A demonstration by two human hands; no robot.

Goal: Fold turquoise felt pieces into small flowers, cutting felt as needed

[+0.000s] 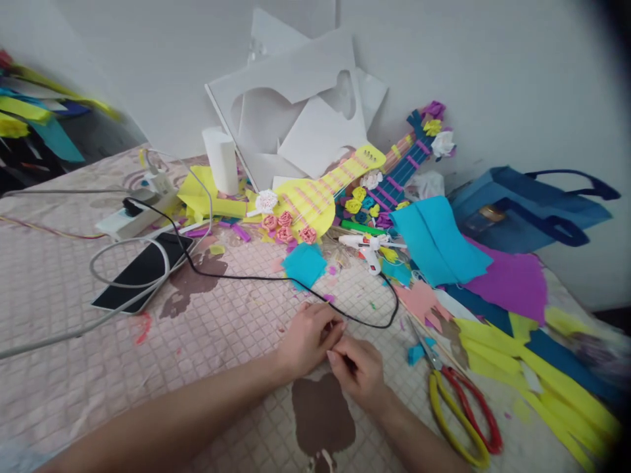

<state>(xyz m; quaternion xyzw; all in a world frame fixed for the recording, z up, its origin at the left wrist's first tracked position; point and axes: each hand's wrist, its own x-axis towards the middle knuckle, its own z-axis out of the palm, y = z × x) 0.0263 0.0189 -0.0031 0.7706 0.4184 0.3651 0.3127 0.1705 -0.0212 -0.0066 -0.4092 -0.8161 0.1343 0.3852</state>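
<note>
My left hand (308,336) and my right hand (359,373) meet low over the middle of the table, fingers curled and fingertips touching. Both are closed in a pinch; anything between the fingers is hidden or too small to name. Just beyond them lies the black cord (246,278) of a white glue gun (367,248). A square of turquoise crepe paper (304,264) rests past the cord. To the right of my right hand are scissors (440,374) with one yellow and one red handle, blades pointing away from me.
A yellow paper guitar (315,197) with paper roses and a blue one (401,171) lean at the back. A phone (148,269) and a power strip (133,217) with looping cables lie left. Crepe paper sheets (438,240) and a blue bag (522,203) occupy the right.
</note>
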